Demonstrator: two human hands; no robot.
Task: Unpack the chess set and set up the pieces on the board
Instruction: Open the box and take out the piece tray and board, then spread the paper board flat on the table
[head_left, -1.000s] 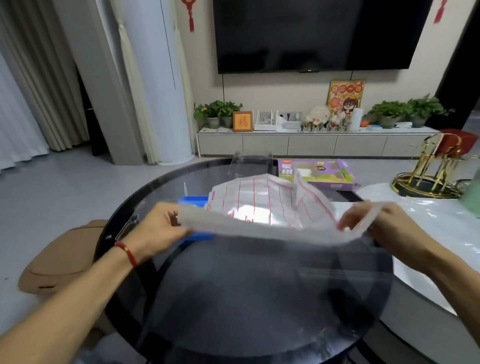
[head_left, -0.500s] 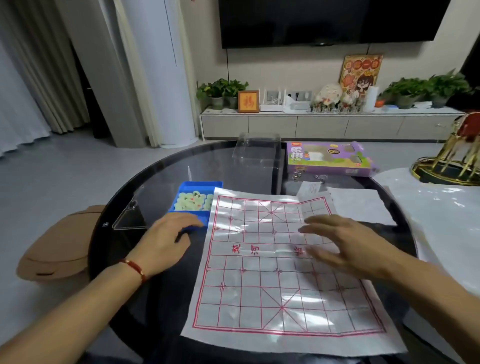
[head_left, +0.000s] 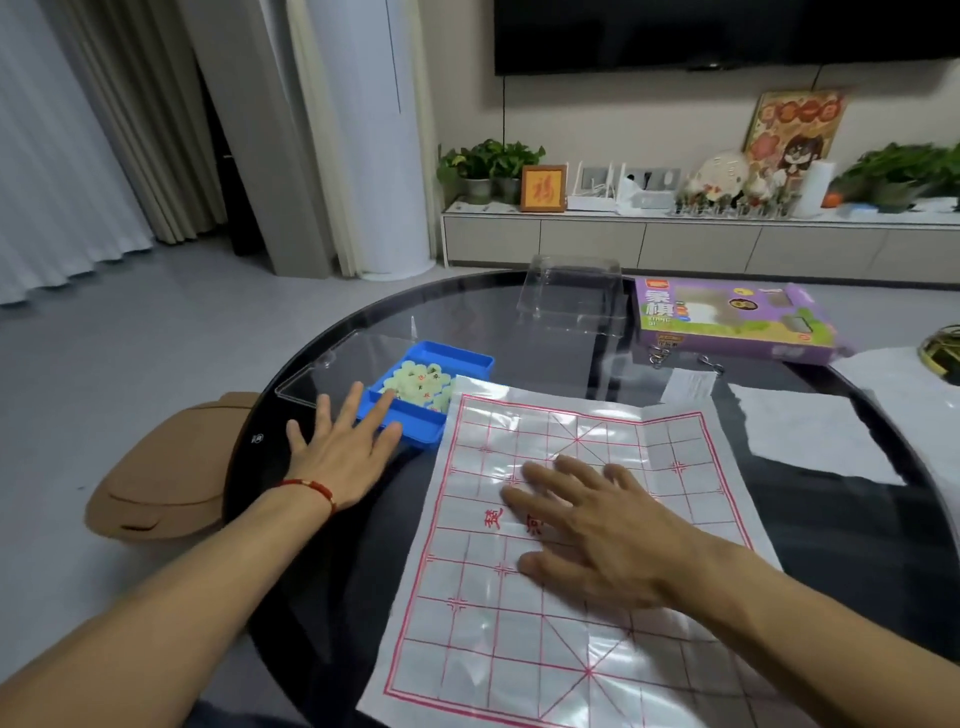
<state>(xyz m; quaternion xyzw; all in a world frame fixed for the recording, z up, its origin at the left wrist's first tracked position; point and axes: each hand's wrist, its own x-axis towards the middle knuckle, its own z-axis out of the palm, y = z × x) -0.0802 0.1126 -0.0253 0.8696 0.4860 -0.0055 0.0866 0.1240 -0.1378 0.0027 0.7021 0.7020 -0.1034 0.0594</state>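
Observation:
A white plastic board sheet (head_left: 519, 649) with a red grid lies spread flat on the dark round glass table (head_left: 857, 545). My right hand (head_left: 597, 525) rests palm down on its middle, fingers spread. Just beyond the sheet's far left corner stands a blue tray (head_left: 470, 364) holding several pale green round pieces (head_left: 418, 384). My left hand (head_left: 343, 452) is open beside the sheet, its fingertips over the tray's near edge. A red cord circles that wrist.
A purple game box (head_left: 727, 322) and a clear plastic lid (head_left: 571, 291) lie at the table's far side. Another clear lid (head_left: 322, 374) sits left of the tray. White paper sheets (head_left: 810, 436) lie at the right. A brown stool (head_left: 166, 478) stands left of the table.
The sheet, held up folded by both hands a second ago, now lies flat. My left hand slid from the sheet's edge toward the blue tray; my right hand moved leftward across the sheet.

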